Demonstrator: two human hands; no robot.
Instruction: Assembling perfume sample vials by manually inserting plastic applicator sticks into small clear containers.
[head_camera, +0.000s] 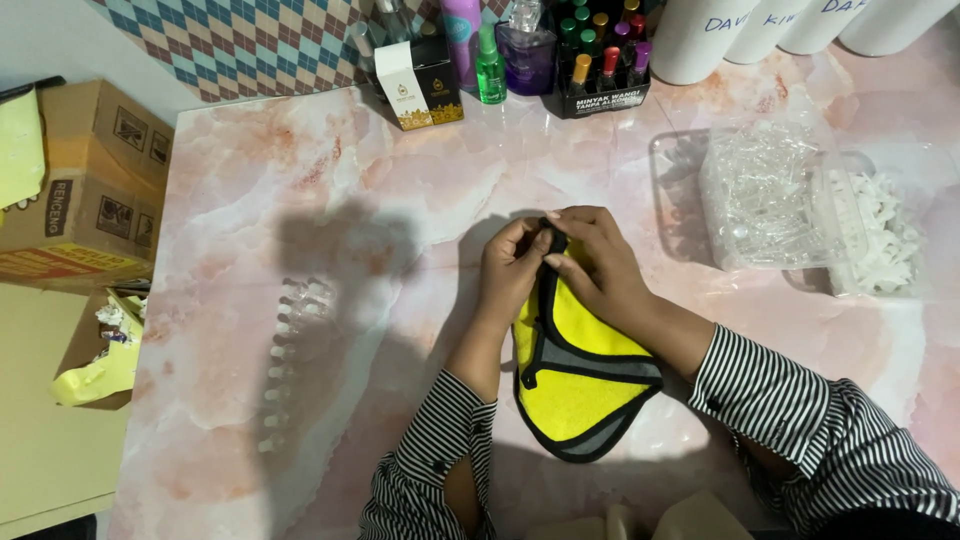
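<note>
A yellow cloth (580, 385) with black trim and a grey band lies on the pink marble table (330, 200) in front of me. My left hand (512, 268) and my right hand (598, 262) meet at its far end. Both pinch a small dark object (555, 240) between their fingertips; what it is stays hidden by the fingers. Both forearms wear black-and-white striped sleeves.
A row of small clear vials (290, 350) stands on the left of the table. Clear bags of plastic parts (765, 195) and white caps (880, 240) lie at the right. Perfume bottles and boxes (520, 55) line the far edge. Cardboard boxes (90, 180) sit left of the table.
</note>
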